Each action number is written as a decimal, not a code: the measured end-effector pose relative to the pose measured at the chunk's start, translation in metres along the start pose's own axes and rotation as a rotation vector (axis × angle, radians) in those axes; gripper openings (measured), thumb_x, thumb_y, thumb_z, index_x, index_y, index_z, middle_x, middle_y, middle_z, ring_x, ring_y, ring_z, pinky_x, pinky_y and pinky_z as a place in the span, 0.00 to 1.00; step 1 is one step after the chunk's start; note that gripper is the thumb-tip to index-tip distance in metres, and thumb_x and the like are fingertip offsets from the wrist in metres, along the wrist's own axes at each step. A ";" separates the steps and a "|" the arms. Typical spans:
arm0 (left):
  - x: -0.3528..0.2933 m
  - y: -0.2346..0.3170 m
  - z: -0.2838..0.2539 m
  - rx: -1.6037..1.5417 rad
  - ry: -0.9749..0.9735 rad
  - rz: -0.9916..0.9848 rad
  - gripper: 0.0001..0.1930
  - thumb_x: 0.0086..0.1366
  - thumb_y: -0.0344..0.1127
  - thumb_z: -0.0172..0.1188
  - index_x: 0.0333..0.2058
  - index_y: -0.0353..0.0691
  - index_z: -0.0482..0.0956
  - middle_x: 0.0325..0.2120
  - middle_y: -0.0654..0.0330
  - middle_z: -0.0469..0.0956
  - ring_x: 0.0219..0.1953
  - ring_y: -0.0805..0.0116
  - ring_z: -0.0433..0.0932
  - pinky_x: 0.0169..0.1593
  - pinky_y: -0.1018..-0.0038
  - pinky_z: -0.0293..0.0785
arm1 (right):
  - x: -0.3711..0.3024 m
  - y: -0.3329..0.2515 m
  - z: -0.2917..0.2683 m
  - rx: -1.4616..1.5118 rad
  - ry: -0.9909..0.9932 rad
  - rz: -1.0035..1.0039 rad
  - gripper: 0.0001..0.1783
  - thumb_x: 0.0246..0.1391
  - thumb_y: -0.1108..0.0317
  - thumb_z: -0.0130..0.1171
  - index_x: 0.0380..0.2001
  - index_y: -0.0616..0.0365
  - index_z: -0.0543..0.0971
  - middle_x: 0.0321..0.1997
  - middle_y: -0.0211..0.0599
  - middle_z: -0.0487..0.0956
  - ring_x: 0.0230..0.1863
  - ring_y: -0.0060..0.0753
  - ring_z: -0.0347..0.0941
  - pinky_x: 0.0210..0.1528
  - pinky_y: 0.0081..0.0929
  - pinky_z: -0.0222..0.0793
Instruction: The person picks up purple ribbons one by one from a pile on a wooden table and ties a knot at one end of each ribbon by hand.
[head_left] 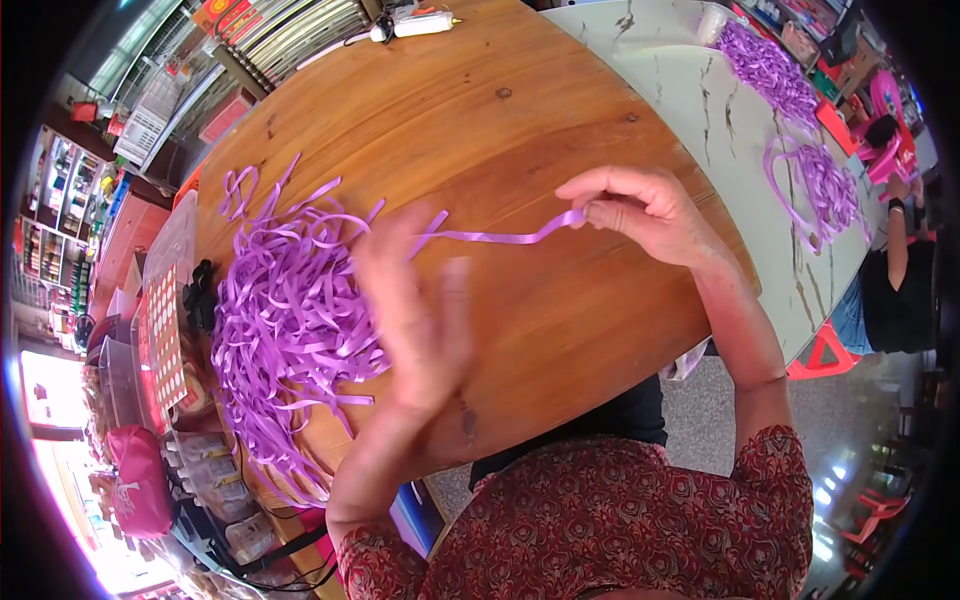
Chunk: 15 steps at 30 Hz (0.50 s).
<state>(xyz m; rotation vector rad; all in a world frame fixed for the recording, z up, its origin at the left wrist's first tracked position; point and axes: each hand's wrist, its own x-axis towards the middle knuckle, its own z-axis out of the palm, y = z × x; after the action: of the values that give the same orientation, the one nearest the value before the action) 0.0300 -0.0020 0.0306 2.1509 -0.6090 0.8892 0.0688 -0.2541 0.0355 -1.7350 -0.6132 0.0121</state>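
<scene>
A narrow purple ribbon [510,239] stretches across the round wooden table, one end pinched between the thumb and fingers of my right hand [650,215]. Its other end runs toward a big tangled heap of purple ribbons [290,310] at the left of the table. My left hand [415,330], smeared by motion, is at the heap's right edge, thumb and fingers apart. Nothing shows in its grasp, and it hides part of the heap behind it.
A white glue gun [422,24] lies at the table's far edge. On the right, a marble-patterned table [690,90] bears more purple ribbons [815,190], with another person's arm [896,225] beside it. Plastic boxes, a sticker sheet [165,335] and a pink pouch [137,480] crowd the left.
</scene>
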 end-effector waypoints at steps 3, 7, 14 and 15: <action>0.005 0.016 0.045 -0.531 -0.126 -0.210 0.20 0.61 0.24 0.56 0.52 0.34 0.67 0.46 0.52 0.71 0.48 0.62 0.71 0.52 0.69 0.67 | 0.001 -0.013 0.010 -0.071 -0.069 -0.023 0.13 0.55 0.79 0.53 0.45 0.60 0.77 0.33 0.30 0.78 0.35 0.19 0.73 0.37 0.16 0.69; 0.017 0.031 0.054 -1.101 -0.398 -0.828 0.11 0.64 0.30 0.56 0.44 0.34 0.74 0.33 0.66 0.74 0.35 0.81 0.70 0.34 0.81 0.68 | -0.002 -0.016 0.009 -0.092 -0.007 -0.115 0.15 0.53 0.79 0.56 0.45 0.60 0.77 0.33 0.30 0.78 0.34 0.18 0.73 0.37 0.16 0.70; 0.002 -0.008 0.044 -0.628 -0.357 -0.719 0.04 0.60 0.29 0.61 0.31 0.35 0.79 0.24 0.66 0.74 0.29 0.78 0.70 0.32 0.80 0.65 | -0.011 0.010 -0.010 -0.079 0.060 0.115 0.09 0.53 0.76 0.59 0.39 0.60 0.79 0.31 0.29 0.80 0.35 0.18 0.75 0.37 0.17 0.71; 0.000 -0.017 0.042 -0.397 -0.347 -0.476 0.06 0.58 0.28 0.61 0.34 0.34 0.78 0.26 0.62 0.75 0.29 0.73 0.72 0.34 0.77 0.67 | -0.010 0.010 -0.008 -0.074 0.057 0.117 0.09 0.53 0.76 0.59 0.39 0.60 0.79 0.31 0.29 0.80 0.35 0.18 0.75 0.37 0.17 0.71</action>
<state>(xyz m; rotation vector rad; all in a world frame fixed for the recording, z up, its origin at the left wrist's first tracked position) 0.0585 -0.0232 0.0021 1.9631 -0.3690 0.1232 0.0671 -0.2666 0.0254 -1.8351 -0.4748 0.0221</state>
